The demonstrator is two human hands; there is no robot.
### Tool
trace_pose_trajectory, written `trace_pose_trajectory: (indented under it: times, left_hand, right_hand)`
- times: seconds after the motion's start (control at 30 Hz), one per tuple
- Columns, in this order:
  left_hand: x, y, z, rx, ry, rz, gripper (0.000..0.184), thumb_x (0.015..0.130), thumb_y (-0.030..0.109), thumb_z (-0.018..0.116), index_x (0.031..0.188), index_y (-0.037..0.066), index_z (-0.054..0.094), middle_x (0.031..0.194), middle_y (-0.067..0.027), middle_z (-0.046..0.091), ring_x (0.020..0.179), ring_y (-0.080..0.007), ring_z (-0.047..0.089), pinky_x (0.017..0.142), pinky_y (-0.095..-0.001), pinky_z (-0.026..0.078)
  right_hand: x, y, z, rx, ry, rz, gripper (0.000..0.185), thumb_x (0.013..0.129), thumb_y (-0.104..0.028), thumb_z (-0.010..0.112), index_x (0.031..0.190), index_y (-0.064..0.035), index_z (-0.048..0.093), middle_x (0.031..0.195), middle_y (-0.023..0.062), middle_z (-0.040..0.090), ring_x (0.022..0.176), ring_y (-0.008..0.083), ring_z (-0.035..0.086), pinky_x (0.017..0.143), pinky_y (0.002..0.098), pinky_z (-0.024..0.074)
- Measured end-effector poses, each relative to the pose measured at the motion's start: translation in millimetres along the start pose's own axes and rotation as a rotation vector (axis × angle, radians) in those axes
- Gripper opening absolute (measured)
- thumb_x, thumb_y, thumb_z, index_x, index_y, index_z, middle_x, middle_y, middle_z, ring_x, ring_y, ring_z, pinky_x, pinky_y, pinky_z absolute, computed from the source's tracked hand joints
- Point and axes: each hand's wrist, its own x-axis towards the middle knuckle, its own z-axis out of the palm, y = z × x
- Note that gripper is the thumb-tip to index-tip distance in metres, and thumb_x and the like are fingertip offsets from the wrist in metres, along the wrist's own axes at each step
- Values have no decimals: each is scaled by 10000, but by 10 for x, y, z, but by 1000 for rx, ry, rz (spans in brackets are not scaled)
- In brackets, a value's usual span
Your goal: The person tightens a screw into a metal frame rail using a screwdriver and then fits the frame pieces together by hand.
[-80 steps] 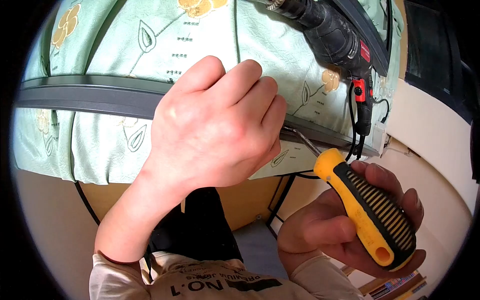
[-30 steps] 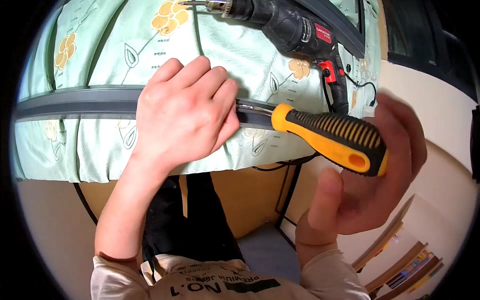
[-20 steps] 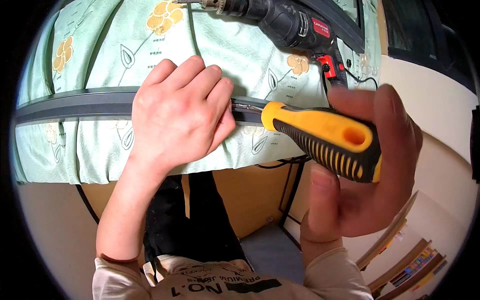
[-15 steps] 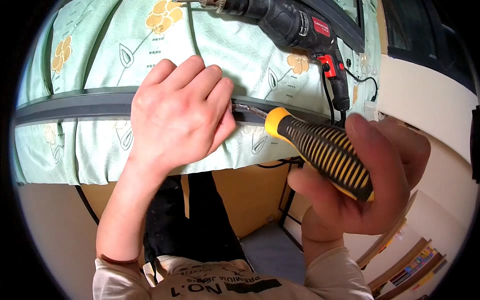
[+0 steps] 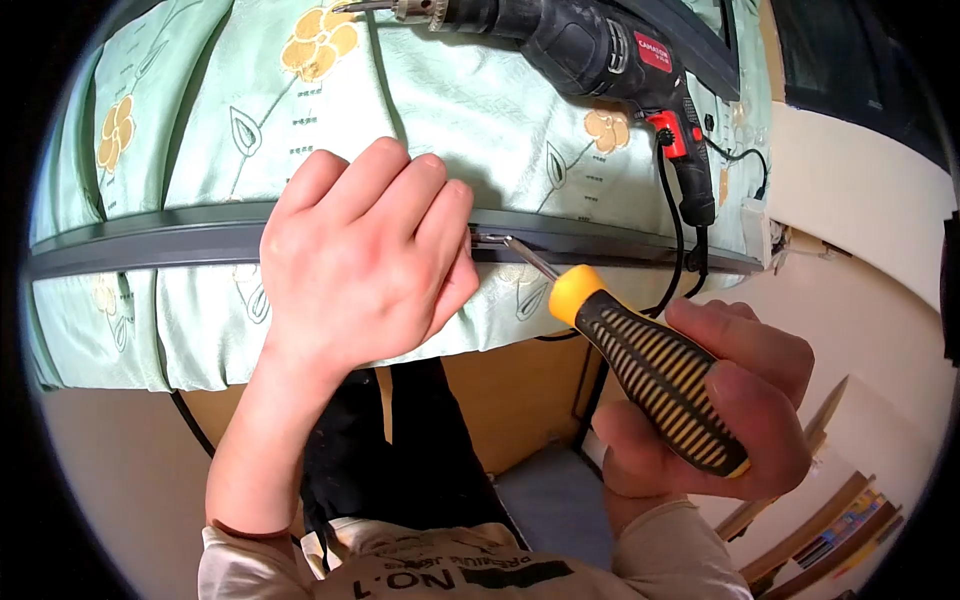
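Observation:
A long dark grey metal bar (image 5: 150, 240) lies across the cloth-covered table. My left hand (image 5: 365, 255) is closed around its middle, the back of the hand facing up and hiding the grip. Just right of those fingers sits a small shiny metal piece (image 5: 488, 240) in the bar's channel. In my right hand (image 5: 745, 400) is a screwdriver (image 5: 655, 375) with a yellow and black ribbed handle, fingers wrapped round the handle's end. Its shaft slants up and left, the tip at the small metal piece; whether they touch I cannot tell.
A black and red power drill (image 5: 610, 70) lies at the back right, its bit pointing left and its cord (image 5: 672, 240) crossing the bar's right end. Another dark frame piece (image 5: 690, 45) rests behind it. Flowered green cloth (image 5: 450, 110) covers the table. Shelves with books (image 5: 835, 530) stand lower right.
The screwdriver handle has swung lower and turned, so its shaft stands steeper to the bar. My right hand has dropped with it. My left hand keeps its hold.

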Motion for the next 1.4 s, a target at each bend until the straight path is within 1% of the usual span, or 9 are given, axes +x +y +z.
trace_pose_trajectory:
  times: [0.47, 0.53, 0.73, 0.83, 0.97, 1.1, 1.17, 1.27, 1.4]
  left_hand:
    - [33, -9, -3, 28, -12, 20, 153, 670, 224, 644, 711, 128, 531, 745, -9, 496, 684, -182, 512, 599, -328, 344]
    - [12, 7, -69, 7, -141, -15, 196, 707, 218, 638, 858, 95, 656, 850, -49, 592, 766, -235, 569, 662, -359, 382]
    - [19, 21, -114, 51, -188, 1, 240, 768, 292, 677, 905, 94, 672, 875, -61, 606, 807, -247, 587, 678, -360, 394]
    - [12, 17, -156, 73, -233, 31, 310, 747, 325, 751, 944, 97, 679, 896, -58, 613, 836, -253, 595, 699, -362, 411]
    - [8, 31, -221, -4, -242, 30, 366, 673, 193, 812, 1007, 95, 696, 915, -45, 622, 865, -254, 604, 732, -377, 445]
    - [42, 26, -312, -100, -267, 6, 342, 674, 121, 798, 1000, 75, 709, 914, -45, 660, 860, -254, 616, 743, -391, 472]
    - [52, -63, -445, -56, -325, -22, 316, 698, 173, 821, 985, 81, 724, 900, -38, 680, 850, -244, 632, 742, -381, 477]
    - [-66, -312, -640, -46, -350, -82, 305, 716, 221, 835, 973, 89, 737, 874, -25, 694, 850, -228, 651, 744, -378, 477]
    - [-86, -297, -713, -14, -318, -17, 270, 788, 318, 800, 950, 112, 735, 831, -14, 666, 849, -220, 648, 763, -378, 485]
  right_hand:
    - [-201, 317, 12, 255, 289, -38, 583, 977, -357, 577, 1435, -95, 329, 1101, 207, 621, 706, 182, 591, 486, 253, 468]
    - [-233, 351, 69, 252, 307, -47, 587, 974, -344, 558, 1444, -85, 323, 1103, 207, 620, 716, 185, 592, 482, 255, 462]
    - [-137, 373, 383, 613, 540, 327, 489, 948, -211, 586, 1357, -17, 401, 1177, 242, 580, 921, 258, 653, 669, 330, 557]
    - [29, 554, 536, 932, 345, 444, 383, 907, -65, 635, 1242, -6, 461, 1160, 202, 577, 949, 266, 691, 768, 358, 591]
    - [411, 884, 731, 712, -77, 309, 325, 840, 60, 717, 1104, -28, 550, 1064, 75, 618, 1019, 191, 679, 840, 309, 567]
    - [473, 895, 856, 340, 58, 76, 338, 836, -76, 762, 1130, -39, 597, 1160, 150, 673, 957, 397, 675, 839, 439, 536]
    - [197, 703, 530, 204, 170, 30, 360, 864, -62, 747, 1207, -12, 649, 1232, 152, 672, 1019, 366, 683, 888, 423, 562]
    - [-681, 206, 297, 343, 89, 242, 236, 901, -77, 738, 1109, 12, 673, 1055, 165, 685, 979, 314, 703, 814, 353, 585]
    - [-1837, -424, 391, 501, -257, 543, 202, 918, -160, 733, 1102, -82, 706, 1156, 72, 673, 1028, 284, 699, 837, 394, 588]
